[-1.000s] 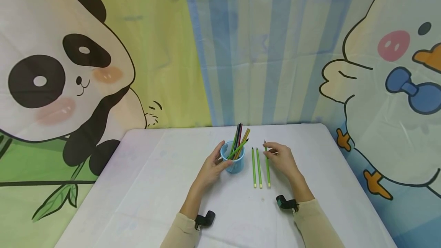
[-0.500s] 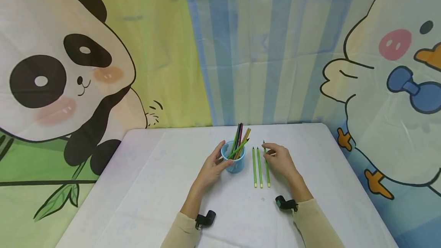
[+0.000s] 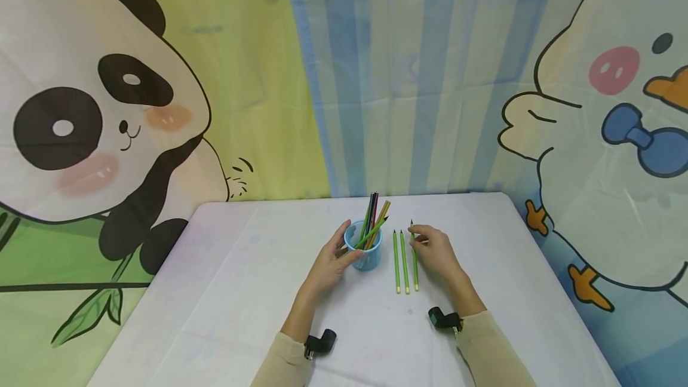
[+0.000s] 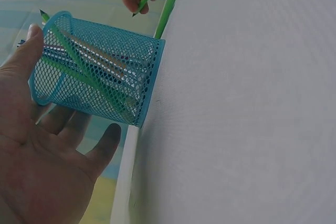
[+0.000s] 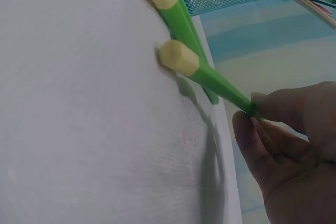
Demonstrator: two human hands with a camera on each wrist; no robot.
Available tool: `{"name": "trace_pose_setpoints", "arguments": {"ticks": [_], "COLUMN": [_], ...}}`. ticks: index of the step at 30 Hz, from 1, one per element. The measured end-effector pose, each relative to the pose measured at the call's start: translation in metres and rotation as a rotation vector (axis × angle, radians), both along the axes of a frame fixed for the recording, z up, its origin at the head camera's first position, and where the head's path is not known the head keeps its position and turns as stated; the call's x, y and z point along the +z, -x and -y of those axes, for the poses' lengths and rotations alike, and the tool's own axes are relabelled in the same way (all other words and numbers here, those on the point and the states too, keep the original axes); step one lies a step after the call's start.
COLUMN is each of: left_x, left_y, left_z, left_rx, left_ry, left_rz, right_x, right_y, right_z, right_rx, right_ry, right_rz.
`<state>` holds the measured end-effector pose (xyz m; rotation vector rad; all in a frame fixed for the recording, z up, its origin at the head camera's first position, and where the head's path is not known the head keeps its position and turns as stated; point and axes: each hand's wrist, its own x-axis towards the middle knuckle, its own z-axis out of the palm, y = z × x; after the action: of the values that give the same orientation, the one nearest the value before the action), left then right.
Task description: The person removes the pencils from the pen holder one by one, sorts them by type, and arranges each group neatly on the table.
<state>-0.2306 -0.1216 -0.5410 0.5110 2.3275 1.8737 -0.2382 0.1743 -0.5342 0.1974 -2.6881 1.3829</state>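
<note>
Green pencil (image 5: pixel 223 86), pinched in right fingers (image 5: pixel 249 135), left fingers (image 4: pixel 106 145) gripping mesh cup (image 4: pixel 100 66) (table's side edges (image 3: pixel 150 291) distant)

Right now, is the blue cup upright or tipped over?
Upright: the head view shows the blue cup with its rim up, pencils sticking out the top, and the left hand holding its side.
</note>
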Motion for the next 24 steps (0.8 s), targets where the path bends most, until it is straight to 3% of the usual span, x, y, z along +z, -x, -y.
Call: {"name": "trace_pose_setpoints", "arguments": {"ticks": [14,24], "left_x": [0.0014,0.0007], "left_y": [0.0000,0.0001], "left_z": [-0.0003,0.0009], "left_rx": [0.011,0.008], "left_ry": [0.011,0.023], "left_rz": [-0.017,-0.024], "right_x": [-0.0077,-0.0082], "right_y": [0.0036,0.0029], "right_z": [0.0014,0.0035], "right_rx": [-0.012,-0.010], "right_ry": [-0.027,-0.065], "right_rz": [0.018,0.088]}}
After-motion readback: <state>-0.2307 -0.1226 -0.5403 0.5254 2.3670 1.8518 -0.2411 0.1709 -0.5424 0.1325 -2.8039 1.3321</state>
